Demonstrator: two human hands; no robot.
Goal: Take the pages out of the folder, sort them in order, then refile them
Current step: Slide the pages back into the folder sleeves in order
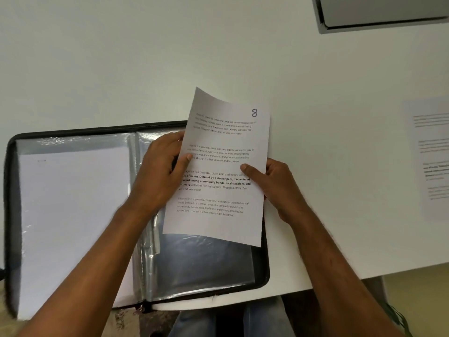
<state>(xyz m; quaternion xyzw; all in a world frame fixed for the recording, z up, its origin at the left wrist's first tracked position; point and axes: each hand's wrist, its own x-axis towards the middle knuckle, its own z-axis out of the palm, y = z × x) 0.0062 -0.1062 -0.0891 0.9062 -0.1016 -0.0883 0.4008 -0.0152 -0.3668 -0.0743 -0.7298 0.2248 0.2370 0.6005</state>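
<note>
A black zip folder (pixel 14 215) lies open on the white table, its clear plastic sleeves spread to both sides. The left sleeve holds a white page (pixel 73 215). Above the right sleeve (pixel 206 263) I hold up a printed page (pixel 218 222) marked with a handwritten 8 in its top right corner. My left hand (pixel 160 176) pinches the page's left edge, thumb on the front. My right hand (pixel 277 186) pinches its right edge, thumb on the print. The page tilts slightly to the right.
Another printed page (pixel 430 156) lies flat on the table at the far right. A grey framed object (pixel 379 18) sits at the top right. The table's front edge (pixel 364 273) runs close to my body, and the folder overhangs it.
</note>
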